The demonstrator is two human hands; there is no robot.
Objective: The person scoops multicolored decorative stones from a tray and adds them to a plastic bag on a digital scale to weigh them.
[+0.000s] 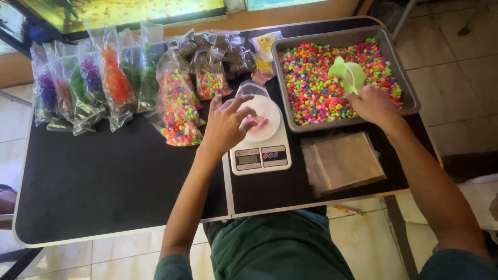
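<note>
A clear bag (252, 103) with a few coloured pebbles at its bottom sits on the white scale (261, 139), near the table's middle. The left hand (226, 123) grasps the bag from the scale's left side, fingers spread around its open mouth. If that grip slackens, the limp bag could likely slump and spill pebbles over the scale.

Right of the scale, the right hand (372, 102) grasps a green scoop (346, 74) over the grey tray (410, 101) of pebbles. An overfull or tilted scoop could scatter pebbles in between. Flat bags (342, 162) lie below the tray; filled bags (179, 101) stand left of the scale.
</note>
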